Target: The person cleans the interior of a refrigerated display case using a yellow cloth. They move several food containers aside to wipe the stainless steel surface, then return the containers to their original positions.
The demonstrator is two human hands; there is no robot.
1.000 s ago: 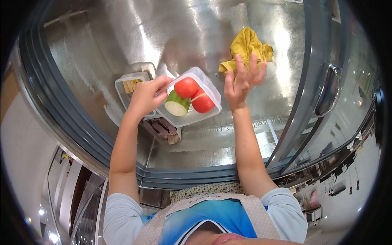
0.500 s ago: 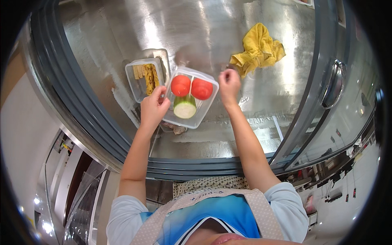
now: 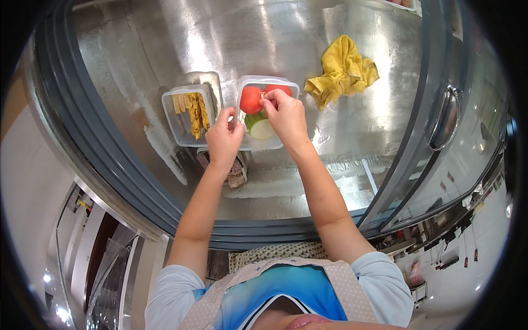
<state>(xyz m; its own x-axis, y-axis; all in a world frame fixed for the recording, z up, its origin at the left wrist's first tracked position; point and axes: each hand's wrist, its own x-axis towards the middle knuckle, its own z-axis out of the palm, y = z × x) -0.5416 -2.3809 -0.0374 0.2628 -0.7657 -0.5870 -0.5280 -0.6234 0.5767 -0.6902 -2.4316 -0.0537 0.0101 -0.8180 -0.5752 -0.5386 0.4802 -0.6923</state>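
My left hand point(image 3: 224, 140) is closed at the left rim of a clear plastic container point(image 3: 268, 144), its thumb and fingers on the edge. Inside lie a red tomato point(image 3: 251, 100), a second tomato point(image 3: 277, 89) partly hidden by my right hand, and a cut piece of green vegetable point(image 3: 261, 128) with a pale face. Over the container, my right hand point(image 3: 286, 118) pinches its fingertips together beside the tomatoes. A tiny pale bit shows at those fingertips, too small to name.
A container point(image 3: 175, 127) of yellow and tan strips stands to the left. Below my left hand, another container point(image 3: 245, 171) holds purplish and tan pieces. A crumpled yellow cloth point(image 3: 344, 71) lies right on the metal surface point(image 3: 258, 33). A grey sliding-door frame point(image 3: 423, 93) borders the right.
My right hand has moved left from beside the cloth to over the container. The tomato container has shifted slightly right and straightened, with my left hand moving along at its edge.
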